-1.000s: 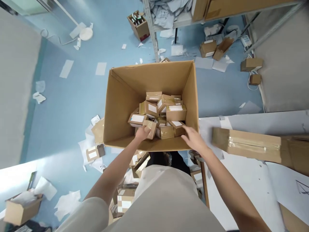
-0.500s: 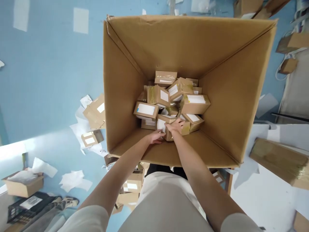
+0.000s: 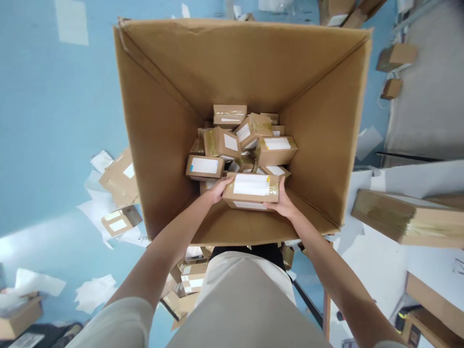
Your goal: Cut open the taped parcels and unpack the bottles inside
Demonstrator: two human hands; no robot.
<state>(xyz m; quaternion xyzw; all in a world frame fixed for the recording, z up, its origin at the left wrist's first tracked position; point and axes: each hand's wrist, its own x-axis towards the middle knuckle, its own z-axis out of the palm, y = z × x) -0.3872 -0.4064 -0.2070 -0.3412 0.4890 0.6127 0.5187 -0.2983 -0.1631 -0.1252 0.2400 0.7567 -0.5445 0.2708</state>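
Between my two hands is a taped brown parcel box (image 3: 232, 195) with white labels on its top and front side. My left hand (image 3: 218, 189) grips its left end, and my right hand (image 3: 283, 202) holds the right end, thumb up and fingers along the lower edge. The parcel is inside a large open carton (image 3: 315, 121), close to the near wall. Behind it lies a heap of similar small parcels; one labelled parcel (image 3: 277, 155) is at the right of the heap, another labelled parcel (image 3: 197, 172) at the left.
Loose paper sheets (image 3: 96, 293) and flattened cardboard (image 3: 118, 181) lie on the blue floor to the left. A long taped box (image 3: 384, 212) rests on a white surface at the right. Several parcels (image 3: 192, 278) are stacked below the carton by my legs.
The parcel has been turned and lifted, so its labelled top faces me. My right hand has moved to its right end. The view has shifted to the right.
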